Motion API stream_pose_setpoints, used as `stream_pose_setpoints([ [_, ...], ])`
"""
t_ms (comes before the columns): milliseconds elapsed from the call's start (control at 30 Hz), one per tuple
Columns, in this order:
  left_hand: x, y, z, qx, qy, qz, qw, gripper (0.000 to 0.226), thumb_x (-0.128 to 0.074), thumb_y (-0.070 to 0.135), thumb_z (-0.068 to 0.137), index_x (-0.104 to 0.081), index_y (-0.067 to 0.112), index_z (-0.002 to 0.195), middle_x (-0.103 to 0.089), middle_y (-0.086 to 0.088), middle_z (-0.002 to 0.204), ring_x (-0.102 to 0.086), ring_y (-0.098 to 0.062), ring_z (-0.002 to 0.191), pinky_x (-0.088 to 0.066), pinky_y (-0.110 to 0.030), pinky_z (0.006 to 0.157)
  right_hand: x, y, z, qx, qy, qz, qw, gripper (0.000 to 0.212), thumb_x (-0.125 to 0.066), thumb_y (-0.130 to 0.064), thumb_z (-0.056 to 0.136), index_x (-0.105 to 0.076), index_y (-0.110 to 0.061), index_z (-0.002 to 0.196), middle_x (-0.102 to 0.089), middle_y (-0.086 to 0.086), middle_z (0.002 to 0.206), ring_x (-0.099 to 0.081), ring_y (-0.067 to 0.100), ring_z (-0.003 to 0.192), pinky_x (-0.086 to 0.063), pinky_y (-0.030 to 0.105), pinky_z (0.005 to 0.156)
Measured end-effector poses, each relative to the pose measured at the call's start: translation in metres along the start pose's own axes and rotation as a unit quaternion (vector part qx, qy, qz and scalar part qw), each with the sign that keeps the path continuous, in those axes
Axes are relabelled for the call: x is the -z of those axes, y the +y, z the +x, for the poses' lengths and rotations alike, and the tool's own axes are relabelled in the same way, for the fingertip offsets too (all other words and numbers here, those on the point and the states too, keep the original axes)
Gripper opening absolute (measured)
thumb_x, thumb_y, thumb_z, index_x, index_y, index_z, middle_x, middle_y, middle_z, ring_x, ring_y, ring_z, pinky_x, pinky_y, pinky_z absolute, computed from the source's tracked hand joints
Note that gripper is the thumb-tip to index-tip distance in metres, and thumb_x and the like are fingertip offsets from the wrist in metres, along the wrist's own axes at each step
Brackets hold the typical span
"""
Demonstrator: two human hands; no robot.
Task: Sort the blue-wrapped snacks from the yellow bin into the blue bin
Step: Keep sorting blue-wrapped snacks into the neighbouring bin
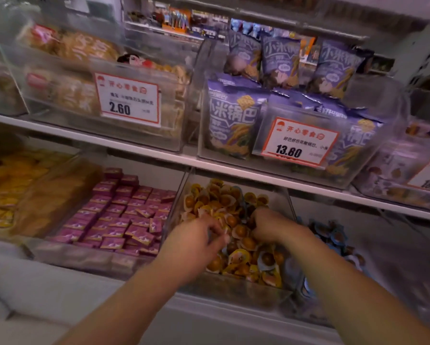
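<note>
While both hands, left (pixel 196 235) and right (pixel 271 224), dig curled in the yellow bin (pixel 236 290), holds unclear, blue snacks (pixel 265 261) beneath look light, crinkly; pinch a wrapper edge.

Two bare forearms come into view from the lower edge, uncovered from elbow to wrist, with no sleeve showing. The left hand (pixel 196 239) and the right hand (pixel 273 226) wear no gloves. Motion blur smears the fingers, so finer detail there cannot be told.
</note>
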State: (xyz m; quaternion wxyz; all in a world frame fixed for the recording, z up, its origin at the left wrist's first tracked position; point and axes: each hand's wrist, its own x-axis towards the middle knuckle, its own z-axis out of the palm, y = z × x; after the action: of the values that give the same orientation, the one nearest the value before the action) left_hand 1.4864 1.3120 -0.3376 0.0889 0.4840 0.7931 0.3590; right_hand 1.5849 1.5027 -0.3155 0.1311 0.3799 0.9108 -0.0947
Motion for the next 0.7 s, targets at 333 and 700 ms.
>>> stream_pose_setpoints([
  [333,-0.026,0.021,0.024,-0.054,0.017,0.226,0.973,0.012,-0.064,0.033,0.087,-0.061,0.026,0.096,-0.067,0.001,0.095,-0.066,-0.023,0.086,-0.041,-0.033,0.059,0.008,0.0,-0.053,0.057,0.281,0.253,0.924,0.027,-0.069,-0.013,0.084,-0.066,-0.037,0.074,-0.069,-0.014,0.09,-0.065,0.005,0.081,-0.049,0.016,0.068],
  [700,-0.003,0.035,0.023,0.007,0.168,-0.201,0.965,0.012,-0.071,0.031,0.086,-0.065,0.031,0.075,-0.064,0.018,0.065,-0.055,0.005,0.051,-0.033,-0.007,0.043,-0.013,0.006,-0.092,-0.032,0.217,0.726,0.652,0.013,-0.065,-0.006,0.091,-0.076,-0.012,0.088,-0.074,0.013,0.095,-0.073,0.026,0.088,-0.06,0.039,0.069],
])
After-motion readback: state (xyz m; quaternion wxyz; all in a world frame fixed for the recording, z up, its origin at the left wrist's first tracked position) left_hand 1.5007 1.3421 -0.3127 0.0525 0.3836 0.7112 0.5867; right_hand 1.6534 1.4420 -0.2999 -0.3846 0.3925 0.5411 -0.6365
